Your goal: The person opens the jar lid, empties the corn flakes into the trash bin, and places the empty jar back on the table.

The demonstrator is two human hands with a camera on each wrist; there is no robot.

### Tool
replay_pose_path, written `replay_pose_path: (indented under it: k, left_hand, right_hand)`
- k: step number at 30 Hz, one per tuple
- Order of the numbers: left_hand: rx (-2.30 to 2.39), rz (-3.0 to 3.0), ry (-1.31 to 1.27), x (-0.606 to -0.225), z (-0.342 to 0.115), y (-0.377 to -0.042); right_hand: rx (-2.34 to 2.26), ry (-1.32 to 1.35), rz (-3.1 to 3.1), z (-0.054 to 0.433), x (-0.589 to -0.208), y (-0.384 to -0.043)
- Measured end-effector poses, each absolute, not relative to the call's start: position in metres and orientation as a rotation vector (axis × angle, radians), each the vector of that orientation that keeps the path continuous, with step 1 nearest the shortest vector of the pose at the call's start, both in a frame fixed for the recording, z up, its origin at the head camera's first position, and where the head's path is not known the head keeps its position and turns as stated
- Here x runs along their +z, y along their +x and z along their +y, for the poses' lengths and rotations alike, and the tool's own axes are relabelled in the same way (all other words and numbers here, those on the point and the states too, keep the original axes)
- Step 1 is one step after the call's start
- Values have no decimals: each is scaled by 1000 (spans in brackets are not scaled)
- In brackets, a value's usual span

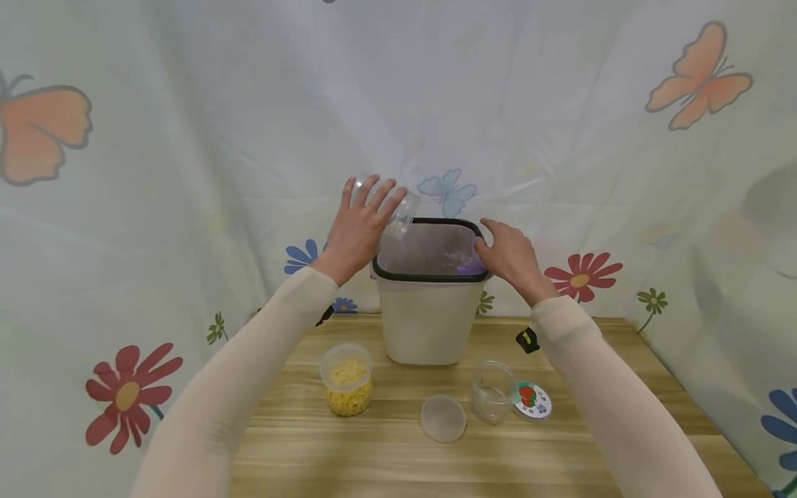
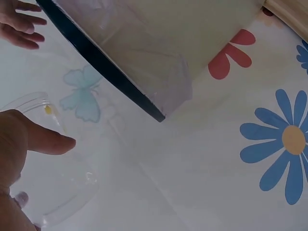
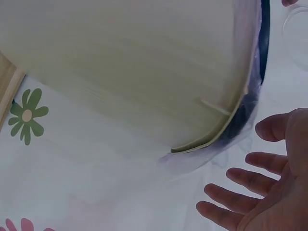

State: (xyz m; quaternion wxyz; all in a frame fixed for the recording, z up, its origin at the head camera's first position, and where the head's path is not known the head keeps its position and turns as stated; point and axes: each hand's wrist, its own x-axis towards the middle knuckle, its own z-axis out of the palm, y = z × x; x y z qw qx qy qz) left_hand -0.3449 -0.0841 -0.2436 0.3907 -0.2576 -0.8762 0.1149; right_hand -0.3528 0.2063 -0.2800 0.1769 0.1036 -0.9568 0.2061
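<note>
My left hand (image 1: 356,232) grips a clear plastic jar (image 1: 406,211), tipped sideways at the left rim of a white trash bin (image 1: 426,318). In the left wrist view the jar (image 2: 67,192) looks nearly empty, with a small yellow bit (image 2: 48,109) near its mouth. A black ring (image 1: 429,278) tops the bin over a thin, purplish liner bag (image 1: 470,268). At the bin's right rim is my right hand (image 1: 512,257). The right wrist view shows its fingers (image 3: 233,198) spread and holding nothing, beside the liner's edge.
On the wooden table (image 1: 299,463) stand a jar of yellow pieces (image 1: 349,398) at left and another clear jar (image 1: 492,394) at right. A translucent lid (image 1: 443,418) and a printed round lid (image 1: 533,402) lie nearby. A flower-patterned curtain (image 1: 261,138) hangs behind the bin.
</note>
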Motion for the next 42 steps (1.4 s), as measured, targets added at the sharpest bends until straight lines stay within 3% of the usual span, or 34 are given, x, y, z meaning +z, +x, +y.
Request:
replay_pose_path:
  k: [17, 42]
  left_hand:
    - [83, -2132, -647, -254, -81, -320]
    - [-202, -2046, -673, -284, -89, -281]
  right_hand:
    - [569, 450, -2554, 200, -269, -306]
    - [436, 666, -2377, 194, -287, -241]
